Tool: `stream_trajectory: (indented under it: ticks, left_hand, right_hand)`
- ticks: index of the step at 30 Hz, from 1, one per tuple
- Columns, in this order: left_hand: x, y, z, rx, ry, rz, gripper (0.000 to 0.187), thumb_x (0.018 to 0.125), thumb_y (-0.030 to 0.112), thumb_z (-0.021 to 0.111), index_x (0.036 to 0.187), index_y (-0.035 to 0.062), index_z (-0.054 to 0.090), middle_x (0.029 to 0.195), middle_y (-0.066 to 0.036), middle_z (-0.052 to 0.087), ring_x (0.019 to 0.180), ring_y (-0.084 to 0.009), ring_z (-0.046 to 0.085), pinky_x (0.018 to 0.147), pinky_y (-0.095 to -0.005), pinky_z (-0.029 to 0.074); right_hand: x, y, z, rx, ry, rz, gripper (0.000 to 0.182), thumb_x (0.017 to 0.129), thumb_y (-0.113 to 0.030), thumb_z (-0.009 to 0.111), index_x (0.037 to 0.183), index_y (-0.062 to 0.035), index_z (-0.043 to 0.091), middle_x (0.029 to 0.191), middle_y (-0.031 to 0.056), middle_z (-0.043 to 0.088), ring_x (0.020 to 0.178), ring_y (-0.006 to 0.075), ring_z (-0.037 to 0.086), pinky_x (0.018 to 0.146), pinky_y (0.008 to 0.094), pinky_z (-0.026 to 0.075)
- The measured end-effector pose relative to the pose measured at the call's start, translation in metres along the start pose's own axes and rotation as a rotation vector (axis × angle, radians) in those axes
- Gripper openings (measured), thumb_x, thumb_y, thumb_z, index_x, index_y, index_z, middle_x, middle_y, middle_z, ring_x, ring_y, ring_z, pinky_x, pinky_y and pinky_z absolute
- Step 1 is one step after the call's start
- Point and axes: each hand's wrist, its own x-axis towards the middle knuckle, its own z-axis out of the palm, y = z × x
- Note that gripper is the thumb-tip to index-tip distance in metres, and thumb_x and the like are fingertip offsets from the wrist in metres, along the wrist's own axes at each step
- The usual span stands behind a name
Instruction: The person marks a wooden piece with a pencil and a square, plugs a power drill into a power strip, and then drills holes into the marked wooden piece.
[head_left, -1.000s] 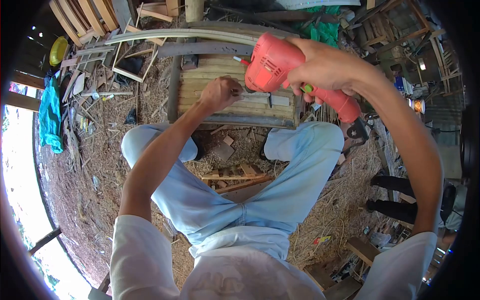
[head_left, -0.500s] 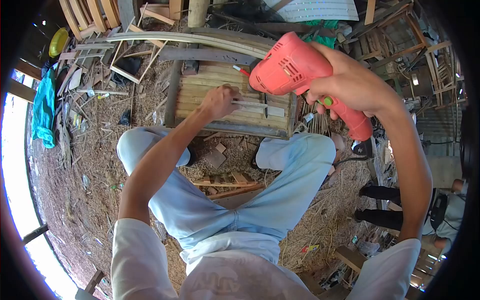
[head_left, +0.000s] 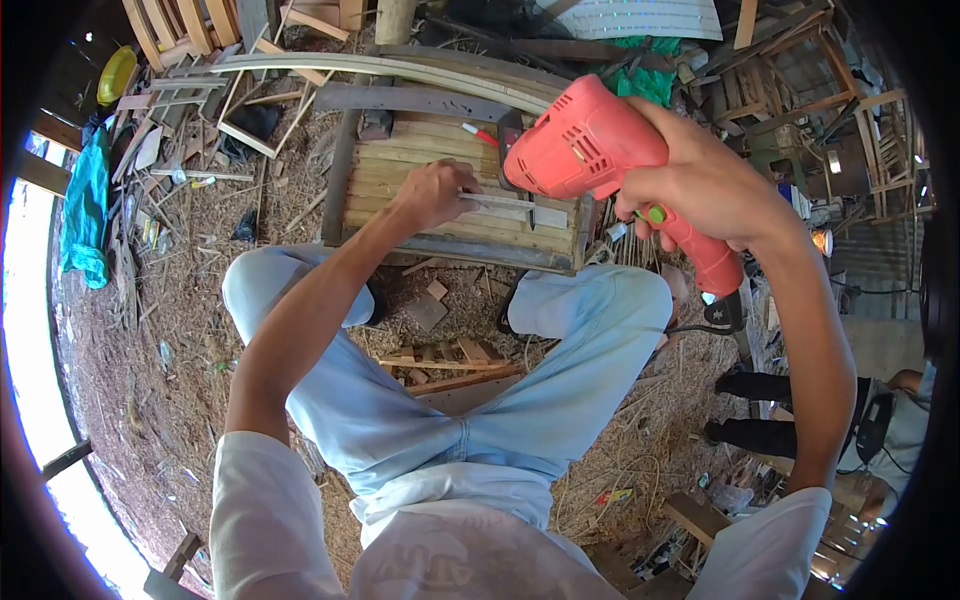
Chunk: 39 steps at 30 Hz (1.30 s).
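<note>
My right hand (head_left: 690,180) is wrapped round the handle of a red power drill (head_left: 585,145), with its body over the right part of a low slatted wooden bench (head_left: 385,180). A thin dark drill bit (head_left: 531,208) points down at a narrow wooden strip (head_left: 500,203). My left hand (head_left: 437,192) pinches the left end of this strip, close over the slats. A red and white marker (head_left: 480,134) lies on the bench beside the drill. The drill's front end is partly hidden behind its body.
Long curved wooden strips (head_left: 390,70) and a dark board (head_left: 410,98) lie across the bench's far side. Wooden frames (head_left: 262,120) and scraps cover the shavings-strewn floor at left. A cable (head_left: 695,329) runs from the drill. At right stands another person (head_left: 760,435).
The view has shifted slightly. The drill sits a little lower and further right in the picture, and both hands keep their holds.
</note>
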Motion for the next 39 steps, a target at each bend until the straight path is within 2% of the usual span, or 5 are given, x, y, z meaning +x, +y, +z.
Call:
stream_trajectory:
  ticks: [2,4,11,29,39]
  left_hand:
    - [0.0,-0.002,-0.001,-0.01,-0.009,-0.015,0.021,0.076,0.022,0.076,0.091,0.0078,0.073,0.088,-0.006,0.066,0.085,-0.0281,0.065,0.074,-0.0398,0.052]
    - [0.0,-0.006,0.001,-0.03,0.03,0.052,0.022,0.076,0.023,0.077,0.091,0.0076,0.073,0.085,-0.007,0.066,0.084,-0.0282,0.065,0.073,-0.0401,0.052]
    - [0.0,-0.004,0.0,-0.057,0.025,0.04,0.022,0.076,0.023,0.077,0.092,0.0088,0.073,0.087,-0.007,0.068,0.08,-0.0276,0.067,0.07,-0.0395,0.052]
    - [0.001,-0.008,0.002,-0.016,-0.007,0.043,0.022,0.078,0.024,0.076,0.095,0.0106,0.073,0.086,-0.006,0.066,0.08,-0.0278,0.066,0.071,-0.0409,0.051]
    - [0.001,-0.005,-0.001,-0.018,-0.009,0.027,0.025,0.078,0.029,0.076,0.094,0.0099,0.073,0.088,-0.006,0.067,0.084,-0.0281,0.066,0.073,-0.0404,0.052]
  right_hand:
    - [0.004,0.002,0.001,-0.019,-0.023,-0.021,0.064,0.078,-0.008,0.06,0.138,-0.0009,0.04,0.086,0.0099,0.064,0.059,0.0127,0.059,0.046,0.0285,0.047]
    - [0.006,0.003,0.002,-0.019,-0.038,-0.021,0.065,0.078,-0.008,0.06,0.139,-0.0011,0.04,0.088,0.0102,0.064,0.06,0.0127,0.06,0.046,0.0285,0.048]
    - [0.01,0.006,0.006,-0.029,-0.041,-0.04,0.069,0.078,-0.009,0.061,0.143,-0.002,0.037,0.097,0.0118,0.065,0.063,0.0127,0.061,0.047,0.0282,0.05]
    - [0.015,0.007,0.005,0.013,-0.079,-0.026,0.069,0.076,-0.01,0.06,0.141,-0.003,0.039,0.087,0.0096,0.063,0.061,0.0127,0.06,0.047,0.029,0.049]
    - [0.014,0.008,0.003,-0.004,-0.06,-0.027,0.067,0.078,-0.01,0.059,0.141,-0.0026,0.039,0.088,0.0102,0.063,0.062,0.0126,0.06,0.047,0.0284,0.049]
